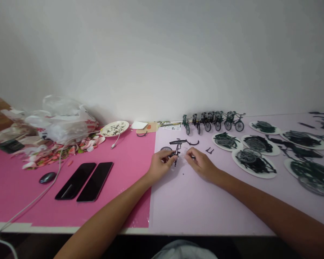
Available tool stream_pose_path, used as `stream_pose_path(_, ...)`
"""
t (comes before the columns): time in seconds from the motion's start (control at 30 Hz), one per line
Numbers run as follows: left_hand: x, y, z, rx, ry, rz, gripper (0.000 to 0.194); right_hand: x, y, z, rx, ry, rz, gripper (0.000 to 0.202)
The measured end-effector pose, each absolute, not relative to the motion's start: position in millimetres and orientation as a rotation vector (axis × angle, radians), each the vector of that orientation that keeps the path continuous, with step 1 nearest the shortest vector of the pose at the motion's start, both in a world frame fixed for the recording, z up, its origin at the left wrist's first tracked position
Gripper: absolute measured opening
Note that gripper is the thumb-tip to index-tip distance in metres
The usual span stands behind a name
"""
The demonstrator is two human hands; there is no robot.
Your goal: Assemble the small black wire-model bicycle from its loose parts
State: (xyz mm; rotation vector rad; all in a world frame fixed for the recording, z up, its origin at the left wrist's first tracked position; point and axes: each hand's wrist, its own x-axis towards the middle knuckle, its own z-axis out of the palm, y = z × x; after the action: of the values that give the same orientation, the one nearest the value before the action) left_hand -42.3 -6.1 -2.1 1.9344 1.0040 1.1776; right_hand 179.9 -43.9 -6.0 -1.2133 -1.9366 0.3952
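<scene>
My left hand (pixel 161 163) is closed on a partly built black model bicycle (pixel 178 146), thumb and fingers pinching its frame. One spoked wheel (pixel 166 148) shows just above those fingers. In the pinch of my right hand (pixel 202 164) is a thin metal tool (pixel 181 156), its slim shaft pointing left at the bicycle; its tip is too small to make out. Beyond my right hand lies a curved black part (pixel 193 142). A small forked black piece (pixel 210 150) rests on the table to the right, and a tiny dark bit (pixel 183 174) lies nearer me.
Finished model bicycles (pixel 217 121) stand in a row by the wall. White plates (pixel 255 172) of dark bicycle parts fill the right side. To the left are two phones (pixel 95 181), a mouse (pixel 48 177), a cable (pixel 59 162), a plate of small bits (pixel 115 128) and plastic bags (pixel 62 124).
</scene>
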Motion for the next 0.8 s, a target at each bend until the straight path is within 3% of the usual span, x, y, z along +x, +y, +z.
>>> stream_pose_path(0.27, -42.5, -4.0, -4.9, 1.934, 1.014, 1.195, 0.037, 182.9, -45.1, -10.1, -1.222, -1.949, 0.486, 0.013)
stream_pose_path(0.8, -43.2, -4.1, -3.3, 1.922, 1.014, 1.197, 0.035, 182.2, -40.9, -12.2, -1.201, -1.961, 0.429, 0.017)
